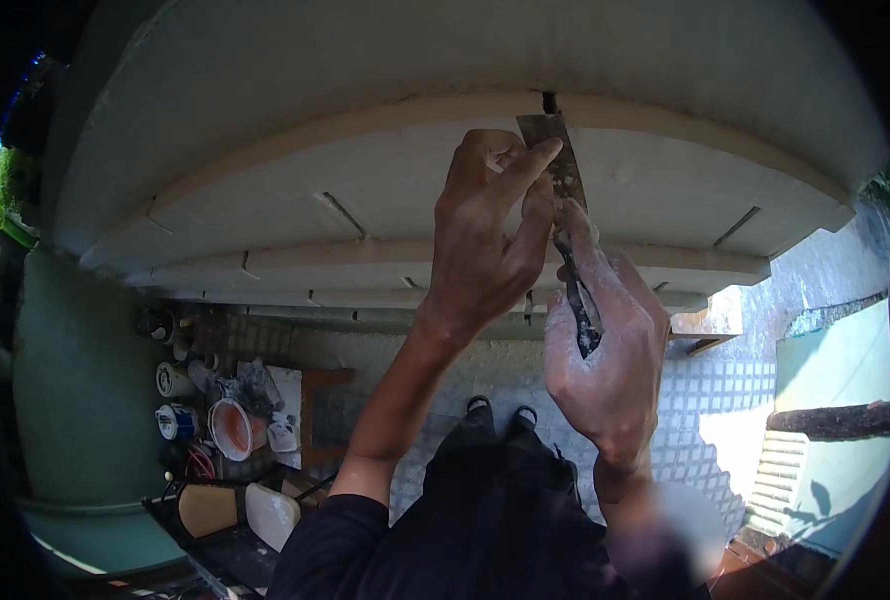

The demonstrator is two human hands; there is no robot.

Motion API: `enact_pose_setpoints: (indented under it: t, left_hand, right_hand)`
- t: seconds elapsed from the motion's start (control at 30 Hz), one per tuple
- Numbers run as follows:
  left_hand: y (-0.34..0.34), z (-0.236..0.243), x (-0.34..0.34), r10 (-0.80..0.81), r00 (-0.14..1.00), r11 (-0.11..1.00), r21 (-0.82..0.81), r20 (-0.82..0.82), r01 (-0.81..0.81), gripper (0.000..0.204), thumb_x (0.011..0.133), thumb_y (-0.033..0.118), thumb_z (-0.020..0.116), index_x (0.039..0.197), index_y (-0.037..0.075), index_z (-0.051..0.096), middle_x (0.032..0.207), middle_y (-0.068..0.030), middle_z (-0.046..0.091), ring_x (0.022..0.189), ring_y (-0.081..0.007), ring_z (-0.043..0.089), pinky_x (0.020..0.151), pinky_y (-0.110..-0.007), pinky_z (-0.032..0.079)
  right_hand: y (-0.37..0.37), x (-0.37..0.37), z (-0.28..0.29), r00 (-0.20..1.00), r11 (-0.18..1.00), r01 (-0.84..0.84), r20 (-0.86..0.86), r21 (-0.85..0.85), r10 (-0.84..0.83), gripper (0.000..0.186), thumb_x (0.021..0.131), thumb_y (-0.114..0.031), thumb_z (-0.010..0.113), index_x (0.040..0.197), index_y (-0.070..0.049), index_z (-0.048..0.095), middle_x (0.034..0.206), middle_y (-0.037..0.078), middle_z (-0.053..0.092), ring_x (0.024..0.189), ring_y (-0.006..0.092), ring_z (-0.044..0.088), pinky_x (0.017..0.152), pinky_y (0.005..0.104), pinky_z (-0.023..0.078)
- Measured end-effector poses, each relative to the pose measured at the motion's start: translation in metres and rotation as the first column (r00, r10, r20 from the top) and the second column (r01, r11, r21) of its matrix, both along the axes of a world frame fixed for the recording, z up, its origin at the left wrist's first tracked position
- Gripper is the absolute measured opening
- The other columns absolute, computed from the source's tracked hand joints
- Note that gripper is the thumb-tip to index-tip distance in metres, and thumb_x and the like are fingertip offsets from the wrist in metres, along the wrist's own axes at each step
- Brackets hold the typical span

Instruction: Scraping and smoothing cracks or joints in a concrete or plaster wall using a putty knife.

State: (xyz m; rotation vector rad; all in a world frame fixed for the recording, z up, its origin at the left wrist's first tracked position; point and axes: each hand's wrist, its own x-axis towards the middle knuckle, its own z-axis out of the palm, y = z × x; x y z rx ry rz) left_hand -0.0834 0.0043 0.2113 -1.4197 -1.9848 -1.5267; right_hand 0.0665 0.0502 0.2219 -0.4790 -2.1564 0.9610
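Observation:
My right hand (615, 350), dusted with white powder, grips a putty knife (569, 172) by its dark, smeared handle. The narrow metal blade points up, its tip just below a dark slot (549, 102) in a pale ledge. Beside the blade is my left hand (490, 220), with index fingertip and thumb against the blade's left edge and the other fingers curled. Both hands are raised in front of a pale stepped surface (635, 165) with long ledges and several short dark slots.
Below on the left stand several buckets (237, 428), plastic bags (255, 385) and a wooden-edged board (320, 425). A black rack or table (235, 555) holds pale objects at lower left. My feet are on patterned tiles (700, 400). A green wall (85, 370) rises at left.

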Motion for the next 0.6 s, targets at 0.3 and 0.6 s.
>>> enact_pose_setpoints:
  t: [0.3,0.6]
  left_hand:
    - [0.002,-0.006,-0.019,0.047,0.914,0.999,-0.001,-0.403,-0.051,0.046,0.076,0.0,0.063,0.121,0.009,0.069,0.127,-0.0145,0.059,0.125,-0.0354,0.053,0.11,-0.049,0.038]
    - [0.002,0.0,-0.026,-0.097,0.913,0.994,-0.078,-0.396,0.072,0.053,0.075,-0.002,0.073,0.125,0.012,0.066,0.127,-0.0067,0.064,0.122,-0.0296,0.059,0.112,-0.049,0.041]
  right_hand:
    - [-0.007,-0.008,0.01,0.994,0.997,0.048,0.098,0.052,-0.053,0.058,0.079,0.002,0.055,0.136,-0.002,0.059,0.098,0.022,0.066,0.083,0.0317,0.067,0.08,0.0393,0.054]
    - [-0.025,-0.006,0.037,0.952,0.973,0.197,0.216,0.119,-0.219,0.046,0.082,-0.003,0.061,0.128,-0.006,0.065,0.109,0.019,0.07,0.099,0.0326,0.065,0.094,0.0412,0.051]
